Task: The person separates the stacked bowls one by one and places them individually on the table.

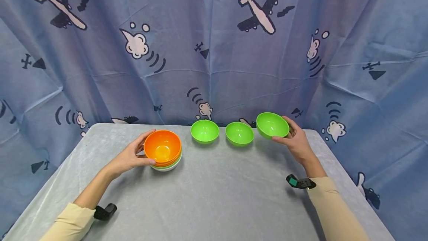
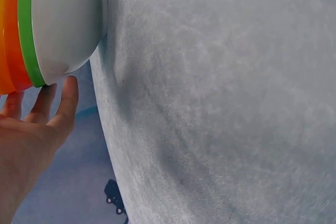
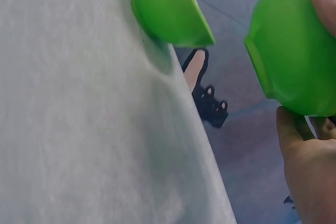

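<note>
A stack of bowls (image 1: 163, 150) with an orange one on top, then a green rim and a white bowl (image 2: 63, 24) at the bottom, sits on the grey table (image 1: 214, 196) left of centre. My left hand (image 1: 132, 155) cups the stack's left side, thumb and fingers against it. Two green bowls (image 1: 204, 131) (image 1: 239, 133) stand side by side near the back edge. My right hand (image 1: 294, 140) grips a third green bowl (image 1: 272, 125), tilted and raised just above the table at the right end of that row; it also appears in the right wrist view (image 3: 294, 51).
A blue curtain with aeroplane prints (image 1: 214, 47) hangs close behind the table. The table's back edge runs just behind the green bowls. Black wrist camera mounts (image 1: 301, 182) (image 1: 104, 211) sit on both forearms.
</note>
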The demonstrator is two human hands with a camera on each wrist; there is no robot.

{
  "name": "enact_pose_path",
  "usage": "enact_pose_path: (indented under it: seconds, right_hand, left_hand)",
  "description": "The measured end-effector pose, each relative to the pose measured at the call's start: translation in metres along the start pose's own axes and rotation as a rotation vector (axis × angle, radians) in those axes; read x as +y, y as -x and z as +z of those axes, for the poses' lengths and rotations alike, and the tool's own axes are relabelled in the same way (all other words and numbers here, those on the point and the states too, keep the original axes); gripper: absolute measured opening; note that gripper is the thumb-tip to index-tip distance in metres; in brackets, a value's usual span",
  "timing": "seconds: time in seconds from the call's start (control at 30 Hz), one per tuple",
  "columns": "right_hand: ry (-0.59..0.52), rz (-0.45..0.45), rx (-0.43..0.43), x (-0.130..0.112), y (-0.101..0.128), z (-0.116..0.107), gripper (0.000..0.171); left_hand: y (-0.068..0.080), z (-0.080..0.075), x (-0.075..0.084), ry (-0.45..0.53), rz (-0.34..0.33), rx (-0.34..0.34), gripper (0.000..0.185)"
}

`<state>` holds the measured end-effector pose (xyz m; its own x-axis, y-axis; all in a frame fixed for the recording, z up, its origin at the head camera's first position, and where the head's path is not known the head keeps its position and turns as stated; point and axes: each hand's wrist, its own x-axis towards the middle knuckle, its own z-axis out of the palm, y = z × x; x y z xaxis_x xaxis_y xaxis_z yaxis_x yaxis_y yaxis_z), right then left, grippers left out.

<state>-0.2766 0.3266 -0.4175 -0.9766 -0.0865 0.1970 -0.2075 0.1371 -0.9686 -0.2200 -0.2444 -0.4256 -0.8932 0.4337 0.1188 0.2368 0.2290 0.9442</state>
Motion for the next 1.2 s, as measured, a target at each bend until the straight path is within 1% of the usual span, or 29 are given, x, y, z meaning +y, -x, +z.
enact_pose_path:
  seconds: [0.17,0.3,0.5,0.67,0.83,1.2]
  right_hand:
    - [0.034,0.04,-0.002,0.01,-0.001,-0.007,0.098]
    - [0.061,0.098,-0.013,0.02,-0.004,-0.012,0.099]
    - [0.132,0.16,-0.022,0.034,-0.007,-0.019,0.103]
    - [0.143,0.194,-0.023,0.042,-0.008,-0.023,0.105]
    - [0.146,0.217,-0.022,0.047,-0.007,-0.024,0.108]
    - [0.15,0.217,-0.015,0.054,-0.011,-0.021,0.112]
  left_hand:
    - [0.0,0.0,0.0,-0.001,0.003,0.003,0.093]
    - [0.0,0.001,0.0,-0.001,0.003,0.0,0.093]
    - [0.0,0.001,0.002,0.001,0.006,-0.003,0.092]
    - [0.0,0.001,0.003,-0.002,0.005,-0.003,0.092]
    - [0.0,0.001,0.002,0.003,0.0,-0.004,0.092]
    - [0.0,0.0,0.001,0.007,0.012,-0.004,0.093]
